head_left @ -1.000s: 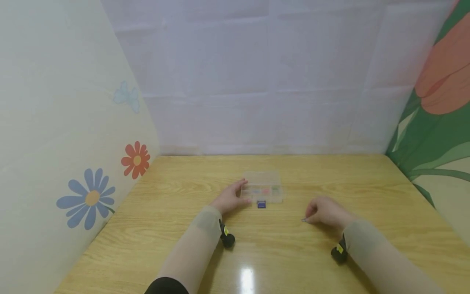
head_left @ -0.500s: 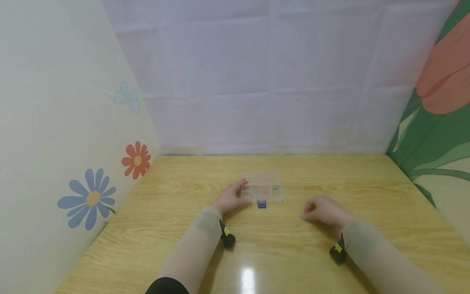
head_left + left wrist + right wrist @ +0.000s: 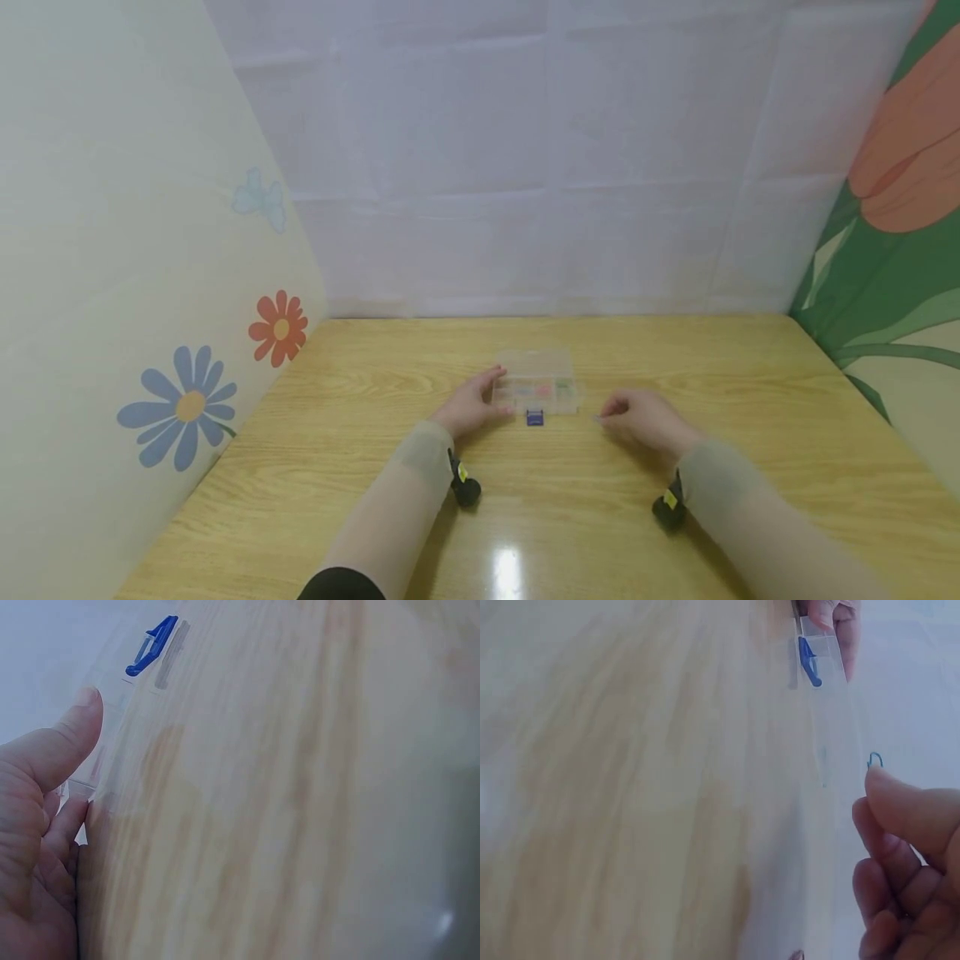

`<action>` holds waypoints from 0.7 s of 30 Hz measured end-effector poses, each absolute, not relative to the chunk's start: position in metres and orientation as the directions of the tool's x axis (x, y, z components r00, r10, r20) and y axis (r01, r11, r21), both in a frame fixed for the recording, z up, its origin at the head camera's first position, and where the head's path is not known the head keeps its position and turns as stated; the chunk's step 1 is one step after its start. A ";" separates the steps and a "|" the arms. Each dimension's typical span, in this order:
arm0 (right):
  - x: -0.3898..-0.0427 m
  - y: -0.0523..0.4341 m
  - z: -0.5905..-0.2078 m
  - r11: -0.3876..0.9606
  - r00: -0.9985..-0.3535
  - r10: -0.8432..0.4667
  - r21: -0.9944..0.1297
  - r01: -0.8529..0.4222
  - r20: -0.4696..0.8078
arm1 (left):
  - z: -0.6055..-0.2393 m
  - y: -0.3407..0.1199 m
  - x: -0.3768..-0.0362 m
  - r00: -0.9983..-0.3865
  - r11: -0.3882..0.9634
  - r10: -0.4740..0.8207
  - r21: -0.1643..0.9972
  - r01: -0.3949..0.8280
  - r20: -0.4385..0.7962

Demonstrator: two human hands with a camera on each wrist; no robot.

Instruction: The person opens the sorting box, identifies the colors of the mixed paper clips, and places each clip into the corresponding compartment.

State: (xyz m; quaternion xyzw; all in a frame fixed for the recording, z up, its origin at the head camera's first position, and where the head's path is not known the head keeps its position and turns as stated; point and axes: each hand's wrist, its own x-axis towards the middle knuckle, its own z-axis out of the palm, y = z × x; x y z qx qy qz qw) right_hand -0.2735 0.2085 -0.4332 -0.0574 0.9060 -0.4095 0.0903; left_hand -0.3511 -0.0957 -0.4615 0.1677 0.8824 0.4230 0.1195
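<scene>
Fingers of the right hand (image 3: 647,419) pinch a small blue wire loop (image 3: 875,759) near the right end of an open, clear divided box (image 3: 561,408), blue latch (image 3: 535,417) in front, its left end held between the left hand's (image 3: 467,407) spread thumb and fingers, on a wood-grain tabletop (image 3: 592,533).

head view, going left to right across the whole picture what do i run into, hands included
printed blue flower → printed red flower → left hand → blue latch → small clip → right hand → large printed coral flower
</scene>
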 end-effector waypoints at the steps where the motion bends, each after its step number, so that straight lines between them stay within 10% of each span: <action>1: -0.275 0.207 -0.433 0.660 -0.978 -0.176 -0.750 -0.034 -0.111 | -0.461 -0.096 -0.351 -0.915 0.584 0.397 0.788 0.196 -0.067; 21: -0.307 0.166 -0.423 0.587 -0.985 -0.166 -0.807 -0.066 -0.040 | -0.463 -0.097 -0.351 -0.916 0.584 0.393 0.791 0.184 -0.077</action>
